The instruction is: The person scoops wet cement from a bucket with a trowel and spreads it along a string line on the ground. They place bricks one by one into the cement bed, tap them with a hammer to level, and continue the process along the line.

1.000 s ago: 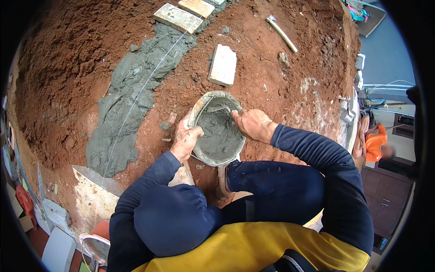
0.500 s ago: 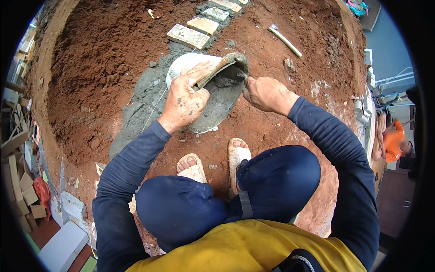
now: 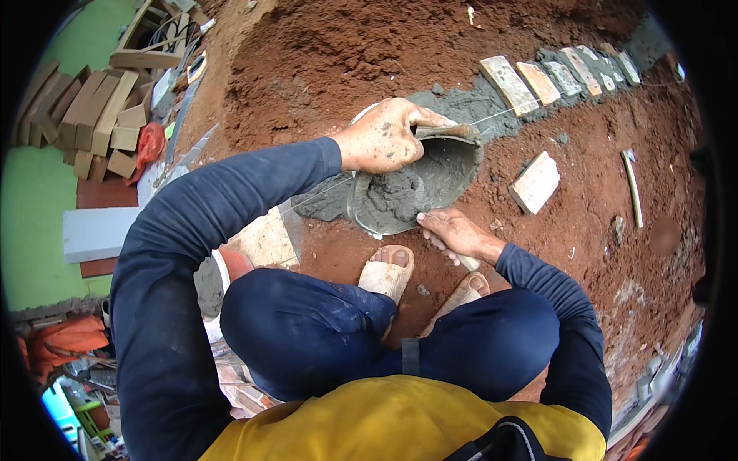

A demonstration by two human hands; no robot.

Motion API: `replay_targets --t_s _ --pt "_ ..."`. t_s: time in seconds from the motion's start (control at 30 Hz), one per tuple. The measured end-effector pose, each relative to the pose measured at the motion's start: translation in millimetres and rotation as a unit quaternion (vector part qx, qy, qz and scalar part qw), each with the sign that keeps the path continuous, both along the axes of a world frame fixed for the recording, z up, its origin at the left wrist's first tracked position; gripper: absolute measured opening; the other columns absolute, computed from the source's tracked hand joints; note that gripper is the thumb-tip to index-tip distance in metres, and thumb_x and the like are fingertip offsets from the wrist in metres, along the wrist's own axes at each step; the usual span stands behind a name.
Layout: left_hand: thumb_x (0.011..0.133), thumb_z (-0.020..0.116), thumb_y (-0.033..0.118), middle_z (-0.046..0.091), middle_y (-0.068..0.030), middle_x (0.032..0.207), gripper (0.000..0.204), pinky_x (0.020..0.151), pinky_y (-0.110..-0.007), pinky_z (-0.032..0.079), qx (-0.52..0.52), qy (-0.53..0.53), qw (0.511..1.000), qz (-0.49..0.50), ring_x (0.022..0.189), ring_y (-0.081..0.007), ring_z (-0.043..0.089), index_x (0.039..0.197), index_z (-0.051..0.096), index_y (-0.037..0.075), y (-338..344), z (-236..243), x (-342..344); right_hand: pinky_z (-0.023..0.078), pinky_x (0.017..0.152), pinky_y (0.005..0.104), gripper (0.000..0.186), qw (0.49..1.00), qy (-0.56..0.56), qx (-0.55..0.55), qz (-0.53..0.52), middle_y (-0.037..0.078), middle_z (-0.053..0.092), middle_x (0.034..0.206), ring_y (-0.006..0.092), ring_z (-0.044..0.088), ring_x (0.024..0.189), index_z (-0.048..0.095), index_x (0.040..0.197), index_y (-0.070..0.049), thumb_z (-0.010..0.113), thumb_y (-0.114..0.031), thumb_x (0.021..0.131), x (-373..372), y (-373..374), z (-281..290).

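A pale bucket [image 3: 459, 159], crusted with grey on its inner wall, lies tilted with its mouth toward me. Wet grey mortar [image 3: 393, 194] sits inside it. My left hand [image 3: 382, 140], spotted with mortar, is closed on the bucket's upper rim. At the lower rim, my right hand [image 3: 459, 235] is wrapped round the pale handle of a trowel [image 3: 468, 263]. The mortar or the bucket's edge hides the blade. Behind the bucket runs a bed of grey mortar [image 3: 461, 106], with a string [image 3: 496, 116] stretched over it.
Several bricks [image 3: 510, 83] sit in the mortar bed at the far right. A loose brick [image 3: 536, 183] and a hatchet-like tool [image 3: 634, 188] lie on red soil to the right. My sandalled feet [image 3: 387, 270] are just below the bucket. Stacked wooden blocks [image 3: 96, 111] stand far left.
The view has swung left. The bucket has tipped so more of its inside shows. My right hand has moved from the mouth's far right side to its lower rim.
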State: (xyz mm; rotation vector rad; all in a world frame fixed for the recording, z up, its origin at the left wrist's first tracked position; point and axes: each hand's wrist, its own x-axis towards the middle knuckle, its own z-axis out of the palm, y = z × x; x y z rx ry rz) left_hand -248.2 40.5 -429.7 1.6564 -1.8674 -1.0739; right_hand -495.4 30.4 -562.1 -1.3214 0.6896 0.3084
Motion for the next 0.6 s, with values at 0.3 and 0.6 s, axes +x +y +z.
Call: replay_targets --t_s 0.3,0.6 --pt "0.082 0.068 -0.007 0.069 -0.0058 0.136 0.064 0.100 -0.026 0.051 -0.151 0.307 0.887 0.309 0.113 -0.0105 0.065 0.145 0.061 -0.001 27 -28 41 0.045 0.033 0.0279 0.049 0.993 0.018 -0.066 0.092 -0.002 0.047 0.058 0.0083 0.047 0.040 0.059 0.086 -0.008 0.051 -0.051 0.108 51 -73 69" --pt "0.098 0.071 0.008 0.067 -0.0095 0.140 0.051 0.112 -0.034 0.046 -0.123 0.459 0.761 0.442 0.126 -0.0187 0.063 0.147 0.058 0.002 56 -63 62 0.043 0.034 0.0287 0.049 0.993 0.036 0.042 0.107 -0.004 0.048 0.058 0.0084 0.046 0.041 0.062 0.087 -0.010 0.056 -0.054 0.106 66 -85 69"
